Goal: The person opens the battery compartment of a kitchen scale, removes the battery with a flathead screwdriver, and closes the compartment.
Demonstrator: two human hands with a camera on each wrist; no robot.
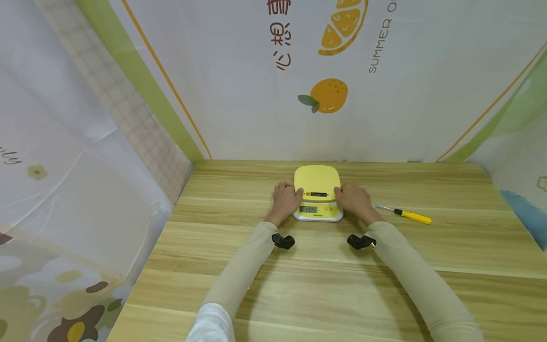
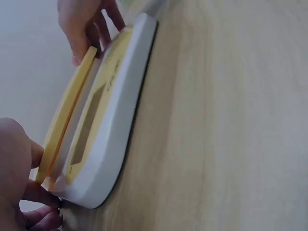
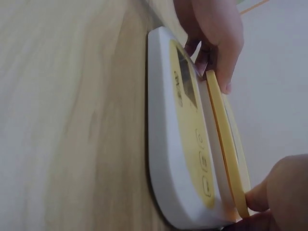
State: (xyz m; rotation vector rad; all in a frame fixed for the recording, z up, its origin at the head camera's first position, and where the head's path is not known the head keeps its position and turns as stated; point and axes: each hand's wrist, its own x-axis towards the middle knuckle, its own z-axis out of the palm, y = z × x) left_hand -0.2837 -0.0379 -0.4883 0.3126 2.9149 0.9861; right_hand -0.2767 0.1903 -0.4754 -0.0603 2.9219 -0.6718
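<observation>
A yellow and white digital kitchen scale (image 1: 317, 184) sits on the wooden table, its yellow weighing plate above a white base. Digits are lit on its small display (image 1: 308, 209). My left hand (image 1: 287, 200) holds the plate's left front corner, thumb on top and fingers curled under the edge. At the opposite corner my right hand (image 1: 355, 201) pinches the plate the same way, as the right wrist view shows with its thumb (image 3: 258, 197) at the rim. Seen from the left wrist, a gap separates the plate (image 2: 67, 115) from the white base (image 2: 113, 139).
A screwdriver (image 1: 413, 217) with a yellow and black handle lies right of the scale, its shaft pointing toward the right hand. Behind the table hangs a white curtain (image 1: 248, 104) printed with oranges. Patterned cloth (image 1: 85, 199) borders the left side.
</observation>
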